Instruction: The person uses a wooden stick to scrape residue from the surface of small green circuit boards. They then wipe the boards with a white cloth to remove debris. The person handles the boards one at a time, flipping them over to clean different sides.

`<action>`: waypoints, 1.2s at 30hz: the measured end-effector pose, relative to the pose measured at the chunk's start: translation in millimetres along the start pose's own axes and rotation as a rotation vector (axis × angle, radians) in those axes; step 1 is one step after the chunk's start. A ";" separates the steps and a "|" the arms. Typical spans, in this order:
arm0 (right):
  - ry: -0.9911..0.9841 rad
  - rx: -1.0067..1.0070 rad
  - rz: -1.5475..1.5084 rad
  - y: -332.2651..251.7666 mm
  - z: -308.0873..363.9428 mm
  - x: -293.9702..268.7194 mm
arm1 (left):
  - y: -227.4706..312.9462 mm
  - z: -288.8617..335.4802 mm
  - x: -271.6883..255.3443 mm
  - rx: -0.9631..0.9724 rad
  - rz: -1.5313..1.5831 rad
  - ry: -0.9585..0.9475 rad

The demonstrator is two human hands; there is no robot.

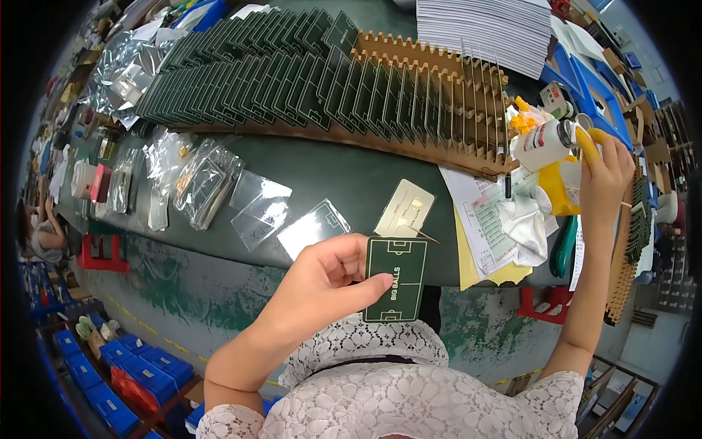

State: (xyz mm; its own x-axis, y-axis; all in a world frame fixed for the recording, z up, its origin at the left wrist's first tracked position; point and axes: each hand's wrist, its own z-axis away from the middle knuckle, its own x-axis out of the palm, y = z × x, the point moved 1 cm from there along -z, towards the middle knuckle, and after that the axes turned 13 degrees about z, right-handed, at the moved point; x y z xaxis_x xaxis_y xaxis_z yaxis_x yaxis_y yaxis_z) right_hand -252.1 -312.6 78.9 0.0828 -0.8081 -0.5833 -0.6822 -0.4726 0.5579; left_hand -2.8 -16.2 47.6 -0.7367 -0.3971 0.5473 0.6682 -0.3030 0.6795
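Near my body, my left hand (322, 282) is closed around a dark green card (409, 289) with light pitch-like lines and lettering, its thumb across the face. Far to the right, my right hand (607, 161) reaches out to a white plastic bottle (540, 146). Yellow covers sit on its fingertips, which are drawn together against the bottle's top; whatever is between them is hidden. A cream card (406, 207) lies on the green table (322, 172) just beyond my left hand, with a thin stick beside it.
Slotted brown racks (439, 150) hold rows of upright green cards (278, 88) along the back. Clear plastic sleeves (259, 208) and bagged cards (208, 183) lie at left. Papers (475, 219), a crumpled white cloth (526, 227) and a green cutter (564, 245) are at right.
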 end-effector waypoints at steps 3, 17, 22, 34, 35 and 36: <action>0.098 -0.056 -0.175 -24.7 1.9 -41.4 | -0.4 -1.8 3.7 -0.031 0.008 -0.035; 0.326 -0.524 -0.742 -104.5 7.2 -104.4 | -0.8 -1.5 15.8 -0.105 -0.062 -0.154; 0.291 -0.536 -0.757 -110.2 9.7 -105.4 | 3.7 0.6 16.9 -0.108 -0.088 -0.145; 0.274 -0.560 -0.714 -106.6 9.8 -108.8 | 0.8 1.8 15.6 -0.087 -0.010 -0.101; 0.284 -0.565 -0.690 -105.2 8.9 -109.4 | 4.3 3.6 20.1 -0.082 0.004 -0.079; 0.295 -0.570 -0.663 -103.6 8.5 -109.7 | 6.6 4.4 22.9 -0.076 0.016 -0.058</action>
State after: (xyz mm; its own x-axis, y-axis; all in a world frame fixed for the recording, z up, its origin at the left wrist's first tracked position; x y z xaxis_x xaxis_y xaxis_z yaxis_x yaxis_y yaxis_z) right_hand -196.7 -171.9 80.0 0.5638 -0.3303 -0.7569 0.0249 -0.9093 0.4154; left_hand -15.8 -23.4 66.8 -0.7295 -0.3522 0.5864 0.6839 -0.3630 0.6328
